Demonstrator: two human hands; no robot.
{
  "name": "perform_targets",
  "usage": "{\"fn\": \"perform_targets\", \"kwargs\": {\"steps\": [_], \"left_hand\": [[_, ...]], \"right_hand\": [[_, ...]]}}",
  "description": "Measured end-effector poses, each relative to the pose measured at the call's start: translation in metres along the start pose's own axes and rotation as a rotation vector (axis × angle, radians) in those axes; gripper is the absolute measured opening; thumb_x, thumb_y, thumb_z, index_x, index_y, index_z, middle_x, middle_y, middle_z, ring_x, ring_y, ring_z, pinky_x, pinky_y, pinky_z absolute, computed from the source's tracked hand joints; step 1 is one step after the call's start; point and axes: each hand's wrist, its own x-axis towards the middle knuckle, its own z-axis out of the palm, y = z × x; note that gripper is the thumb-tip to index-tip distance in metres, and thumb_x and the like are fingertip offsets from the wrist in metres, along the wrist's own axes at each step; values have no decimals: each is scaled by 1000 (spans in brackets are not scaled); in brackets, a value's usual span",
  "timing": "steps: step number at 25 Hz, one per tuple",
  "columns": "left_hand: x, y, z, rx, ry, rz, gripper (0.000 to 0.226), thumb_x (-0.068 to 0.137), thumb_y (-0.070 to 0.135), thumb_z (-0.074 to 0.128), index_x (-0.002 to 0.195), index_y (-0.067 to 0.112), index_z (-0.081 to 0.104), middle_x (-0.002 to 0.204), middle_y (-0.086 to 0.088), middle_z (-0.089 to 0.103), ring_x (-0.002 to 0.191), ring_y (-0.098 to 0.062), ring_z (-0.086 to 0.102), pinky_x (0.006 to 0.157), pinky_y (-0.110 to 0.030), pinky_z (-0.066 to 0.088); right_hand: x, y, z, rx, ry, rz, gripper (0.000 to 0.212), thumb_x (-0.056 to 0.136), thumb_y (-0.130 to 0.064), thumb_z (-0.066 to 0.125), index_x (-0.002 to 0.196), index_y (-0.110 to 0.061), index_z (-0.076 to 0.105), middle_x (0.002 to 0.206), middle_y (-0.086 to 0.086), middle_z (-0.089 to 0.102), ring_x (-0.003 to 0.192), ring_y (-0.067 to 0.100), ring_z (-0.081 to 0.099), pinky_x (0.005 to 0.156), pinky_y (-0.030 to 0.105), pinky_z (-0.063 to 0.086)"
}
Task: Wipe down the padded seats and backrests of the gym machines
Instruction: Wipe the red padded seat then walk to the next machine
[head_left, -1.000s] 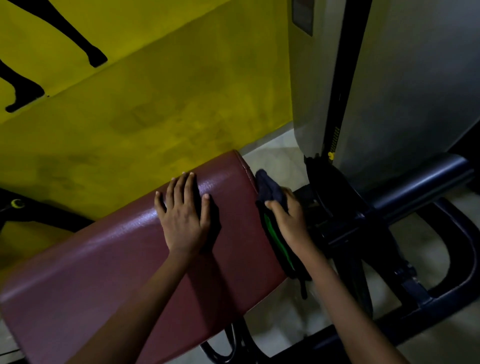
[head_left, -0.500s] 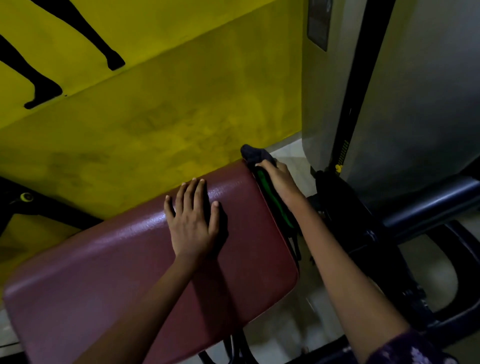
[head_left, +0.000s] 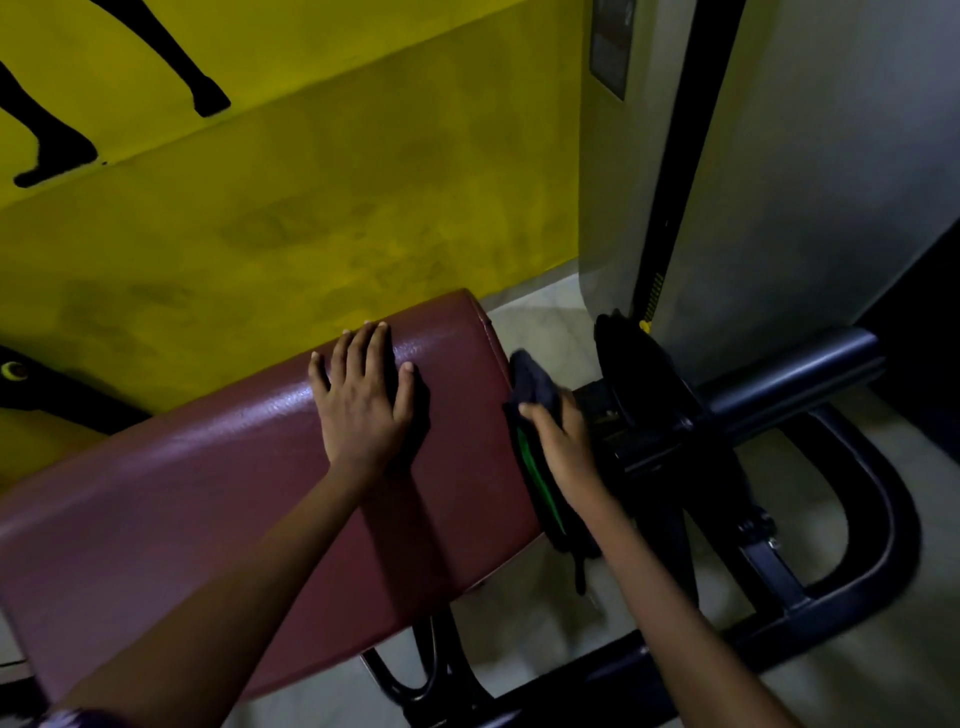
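Pad: long maroon padded bench (head_left: 218, 499), slanting from lower left up to a rounded end near the yellow wall (head_left: 311, 218); top face faintly glossy.
Machine frame: black tubing (head_left: 878, 519) and grey shroud (head_left: 810, 182) just beyond the pad's right end.
Left hand (head_left: 363, 405): laid flat on the pad top, fingers straight and spread, steadying; unmoved over the last second.
Right hand (head_left: 561, 441): curled around a dark cloth (head_left: 535, 387) with a green edge, pressed against the pad's right end face.
Change: half a second ago cloth up at the far top corner; now drawn back down toward mid-edge.
Meaning: probably stroking back and forth along the end face; top surface possibly still to do.
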Motion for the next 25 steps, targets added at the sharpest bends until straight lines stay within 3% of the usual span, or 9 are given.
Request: {"fn": "perform_targets", "kwargs": {"steps": [5, 8, 11, 13, 17, 21, 23, 25], "left_hand": [[-3, -1, -1, -5, -11, -1, 54, 96, 45, 32, 138, 14, 47, 141, -6, 48, 134, -24, 38, 112, -51, 21], [-2, 0, 0, -12, -15, 11, 55, 95, 45, 32, 138, 13, 47, 141, -6, 49, 133, -25, 39, 113, -51, 20], [-1, 1, 1, -15, -43, 2, 57, 95, 47, 30, 138, 13, 47, 141, -5, 48, 134, -25, 39, 113, -51, 20], [-3, -1, -2, -31, -60, 4, 58, 94, 48, 29, 138, 13, 47, 142, -5, 48, 134, -24, 39, 113, -51, 19], [-3, -4, -12, -223, -86, 32, 60, 93, 45, 31, 135, 6, 48, 140, -10, 49, 133, -26, 42, 113, -42, 15], [-32, -49, -34, -325, -60, -10, 62, 92, 43, 33, 142, 7, 39, 149, -9, 38, 140, -23, 28, 116, -42, 7], [-52, -90, -43, -250, -53, 13, 61, 92, 43, 33, 140, 7, 42, 149, -10, 38, 140, -23, 30, 115, -44, 8], [-63, -133, -53, -188, -68, 29, 60, 92, 43, 34, 138, 6, 45, 147, -11, 40, 138, -24, 32, 114, -44, 8]], "right_hand": [[9, -16, 15, -324, 74, -249, 69, 73, -56, 50, 122, -7, 57, 119, 11, 55, 111, 27, 51, 92, 39, 43], [-39, 29, 1, -595, 187, -371, 69, 80, -53, 49, 128, -4, 56, 124, 17, 54, 109, 34, 53, 88, 38, 42], [-54, 48, -3, -659, 296, -377, 65, 81, -49, 49, 125, -3, 59, 117, 20, 56, 98, 40, 58, 79, 43, 49], [-41, 29, 9, -763, 354, -458, 60, 81, -48, 49, 123, -7, 61, 112, 19, 57, 93, 39, 57, 73, 42, 49], [13, -35, 50, -1014, 389, -584, 52, 85, -50, 51, 129, -22, 58, 120, 15, 54, 99, 38, 50, 77, 45, 45], [28, -72, 101, -1112, 367, -427, 50, 90, -49, 51, 132, -22, 55, 138, 9, 45, 118, 39, 39, 92, 48, 31], [11, -66, 132, -1212, 270, -660, 52, 88, -50, 48, 131, -22, 55, 134, 6, 51, 110, 39, 45, 87, 48, 35], [0, -53, 143, -1324, 69, -959, 57, 86, -54, 41, 131, -23, 56, 128, 5, 57, 98, 36, 49, 78, 45, 42]]}}
